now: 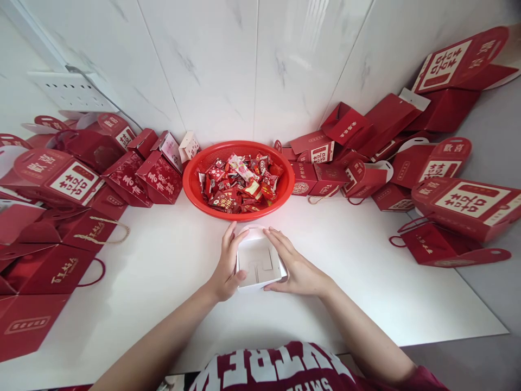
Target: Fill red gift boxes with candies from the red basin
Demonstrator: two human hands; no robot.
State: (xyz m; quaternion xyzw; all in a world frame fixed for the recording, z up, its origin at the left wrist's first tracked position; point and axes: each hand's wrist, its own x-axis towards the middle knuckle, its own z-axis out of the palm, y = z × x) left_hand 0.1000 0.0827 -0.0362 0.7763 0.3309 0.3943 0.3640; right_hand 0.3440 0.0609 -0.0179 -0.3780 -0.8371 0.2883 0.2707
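Observation:
A small open paper gift box [255, 263], white inside, stands on the white table in front of me. My left hand [227, 266] is wrapped along its left side, with the thumb at the near left corner. Along the right side lies my right hand [296, 266], its fingers reaching to the far flap and its thumb at the near edge. The inside of the box shows no contents, only folded bottom panels. Just beyond it sits a red plastic basket [191, 198] with a heap of wrapped candies [244, 184].
Red gift boxes [71, 179] are stacked along the left, some with rope handles. More red boxes [468, 201] pile up on the right. A tiled wall [215, 70] closes off the back, with a socket panel [73, 89] at left. The white table's [366, 282] near edge is by my body.

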